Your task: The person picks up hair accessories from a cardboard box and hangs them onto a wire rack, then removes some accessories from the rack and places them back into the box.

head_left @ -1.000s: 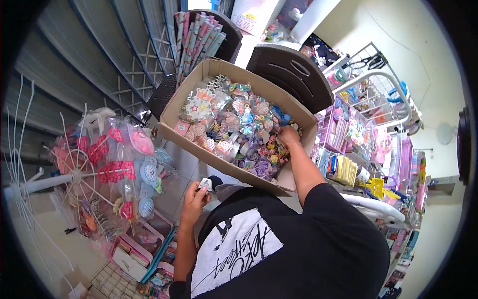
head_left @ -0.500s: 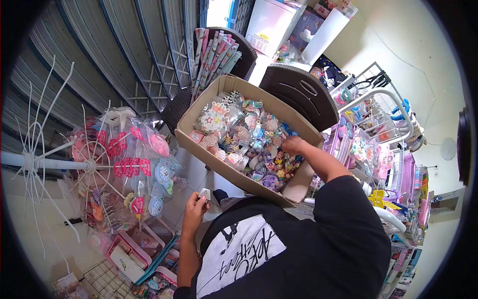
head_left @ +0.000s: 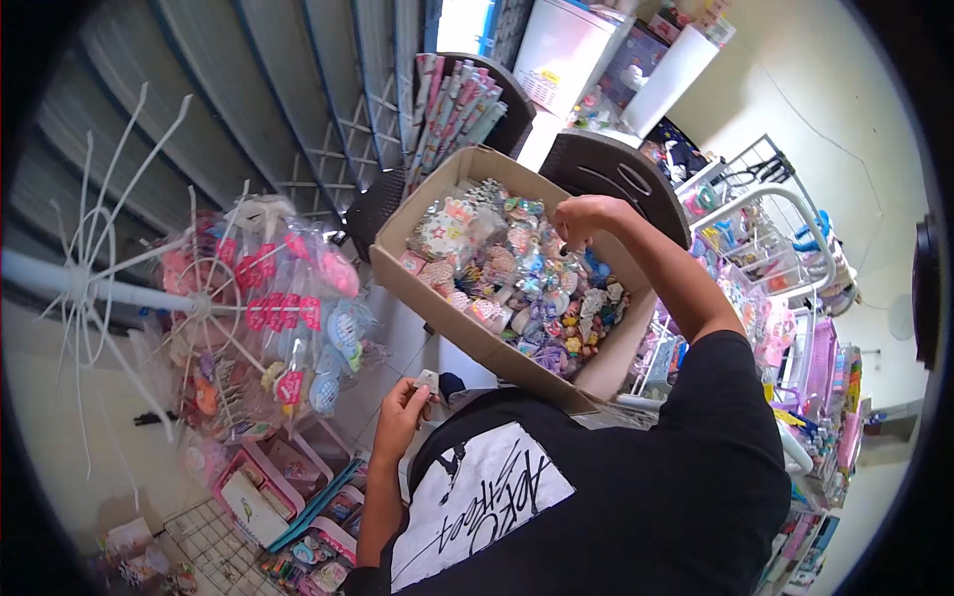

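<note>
A large open cardboard box [head_left: 489,350] in front of me is full of small trinkets [head_left: 542,273], many in clear plastic bags. Over the far side of the box, my right hand [head_left: 588,219] is raised above the pile with its fingers curled down and closed. Whatever may be between those fingers is too small to make out. Near my body, below the box's near left side, my left hand [head_left: 400,412] pinches a small white card-like piece [head_left: 427,380] between thumb and fingers. Its details are unreadable.
Brown chairs [head_left: 611,169] stand behind the box, one holding rolls of patterned paper [head_left: 455,109]. At the left is a white wire display rack [head_left: 199,301] hung with pink and blue packets. White shelving [head_left: 785,199] with goods lines the right. Pink baskets [head_left: 260,487] sit lower left.
My right hand has lifted out of the pile at the box's right part and moved up toward the far edge. My left hand still holds the white piece. The view has shifted slightly.
</note>
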Tool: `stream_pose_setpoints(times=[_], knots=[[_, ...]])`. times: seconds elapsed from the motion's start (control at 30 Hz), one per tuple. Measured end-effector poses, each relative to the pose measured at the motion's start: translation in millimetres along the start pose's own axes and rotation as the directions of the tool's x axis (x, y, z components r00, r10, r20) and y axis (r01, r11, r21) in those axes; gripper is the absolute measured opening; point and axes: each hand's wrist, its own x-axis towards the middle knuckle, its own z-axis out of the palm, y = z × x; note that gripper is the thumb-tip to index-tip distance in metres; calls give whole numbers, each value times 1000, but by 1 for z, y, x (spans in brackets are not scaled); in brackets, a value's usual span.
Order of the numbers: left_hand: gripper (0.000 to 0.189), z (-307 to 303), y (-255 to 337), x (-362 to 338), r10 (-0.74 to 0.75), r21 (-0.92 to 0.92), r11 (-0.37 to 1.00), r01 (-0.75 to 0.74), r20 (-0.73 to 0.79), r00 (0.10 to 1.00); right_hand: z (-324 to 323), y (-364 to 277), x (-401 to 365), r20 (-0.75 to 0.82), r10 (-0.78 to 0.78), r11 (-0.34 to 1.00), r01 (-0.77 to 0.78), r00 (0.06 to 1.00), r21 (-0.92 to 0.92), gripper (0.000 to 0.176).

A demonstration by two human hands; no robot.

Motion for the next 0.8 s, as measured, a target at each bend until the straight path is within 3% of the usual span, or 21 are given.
stream_pose_setpoints(times=[0.1, 0.2, 0.27, 0.37, 0.4, 0.5, 0.53, 0.57, 0.6, 0.63, 0.67, 0.73, 0.77, 0.8], knots=[[14, -10, 13, -23, 81, 32, 996, -82, 8, 997, -28, -95, -22, -8, -181, 900, 162, 984, -404, 24], [11, -13, 27, -52, 172, -4, 985, -172, 23, 985, -19, -189, -53, -4, -586, 739, 532, 810, -414, 19], [12, -15, 35, -76, 344, 64, 938, -341, -44, 938, 2, -242, -62, 37, -840, 511, 812, 542, -281, 18], [14, -24, 26, -116, 313, 20, 950, -312, -108, 944, 27, -315, -65, 79, -974, 213, 977, 213, -19, 17], [14, -28, 22, -128, 319, 23, 947, -319, -136, 938, 33, -334, -67, 97, -977, 190, 981, 191, -23, 17], [14, -44, 10, -169, 288, 17, 956, -292, -235, 928, 57, -388, -66, -66, -978, 185, 970, 197, 157, 20], [14, -51, 7, -182, 271, 4, 956, -292, -383, 883, 69, -405, -64, -39, -986, 155, 976, 163, 154, 20], [15, -56, 4, -197, 243, -13, 956, -293, -524, 816, 86, -422, -62, -166, -971, 112, 941, 172, 319, 19], [15, -61, -1, -210, 234, -18, 954, -298, -571, 787, 101, -440, -61, -272, -941, 51, 876, 203, 479, 18], [16, -66, -7, -221, 207, -47, 949, -313, -654, 728, 115, -457, -63, -206, -941, 56, 723, 269, 688, 19], [17, -71, -13, -234, 171, -75, 941, -330, -736, 655, 131, -473, -58, -147, -964, 57, 711, 223, 701, 19], [19, -76, -21, -257, 160, -85, 919, -384, -811, 563, 167, -504, -46, -284, -940, -66, 713, 191, 698, 19], [21, -78, -27, -269, 183, -78, 899, -432, -828, 531, 178, -518, -50, -230, -963, -70, 692, 141, 718, 19], [21, -79, -35, -283, 159, -74, 895, -439, -868, 471, 185, -529, -55, -103, -968, 58, 599, 231, 799, 20]])
